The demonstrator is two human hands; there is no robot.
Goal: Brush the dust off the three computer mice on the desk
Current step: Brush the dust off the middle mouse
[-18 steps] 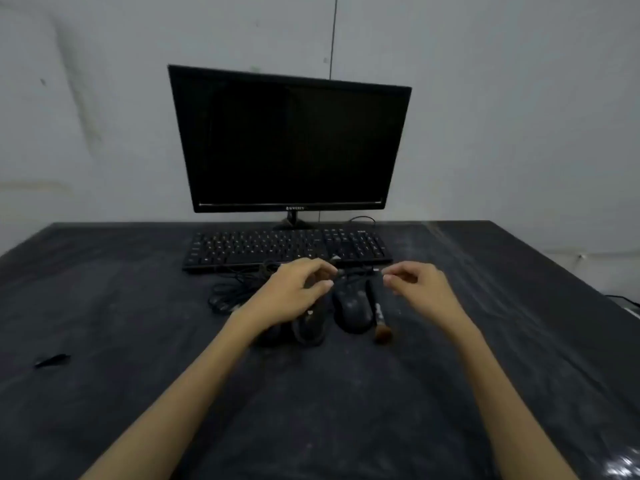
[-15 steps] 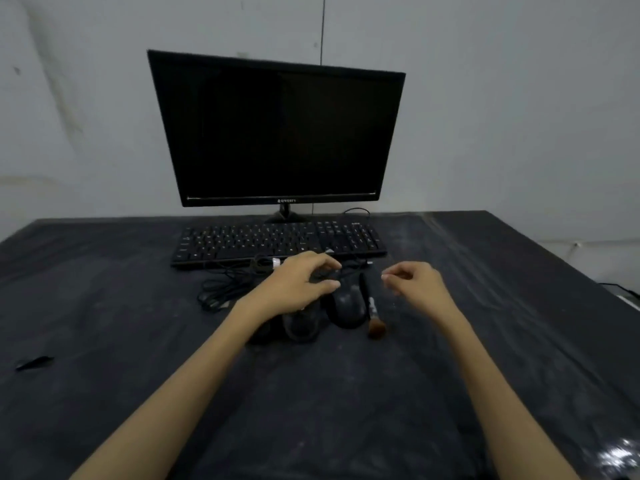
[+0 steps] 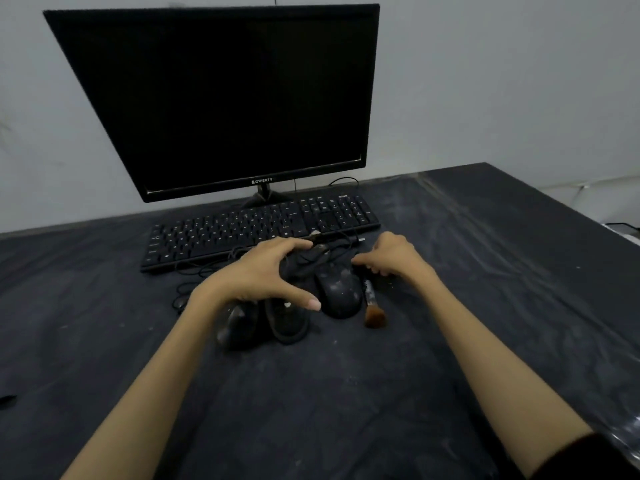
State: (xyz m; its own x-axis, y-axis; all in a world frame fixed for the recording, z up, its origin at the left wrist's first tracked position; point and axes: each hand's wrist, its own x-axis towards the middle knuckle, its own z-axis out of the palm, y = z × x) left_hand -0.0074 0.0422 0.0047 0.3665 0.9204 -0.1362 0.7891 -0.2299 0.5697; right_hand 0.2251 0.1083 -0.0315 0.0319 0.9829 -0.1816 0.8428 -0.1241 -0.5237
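Three black dusty mice lie side by side in front of the keyboard: the left mouse (image 3: 237, 325), the middle mouse (image 3: 287, 320) and the right mouse (image 3: 339, 289). A small brush (image 3: 372, 304) with brown bristles lies just right of the right mouse, bristles toward me. My left hand (image 3: 258, 275) hovers spread over the left and middle mice, fingers apart and holding nothing. My right hand (image 3: 391, 256) sits over the brush's handle end with curled fingers touching it; the handle's top is hidden under the fingers.
A black keyboard (image 3: 249, 230) and a dark monitor (image 3: 221, 98) stand behind the mice. Tangled mouse cables (image 3: 207, 268) lie between keyboard and mice. The desk (image 3: 346, 393) has a dark dusty cover. A small black object (image 3: 7, 399) lies at the far left edge.
The view has come closer and tilted. My right hand has dropped down onto the brush's handle end. My left hand has spread wider over the mice.
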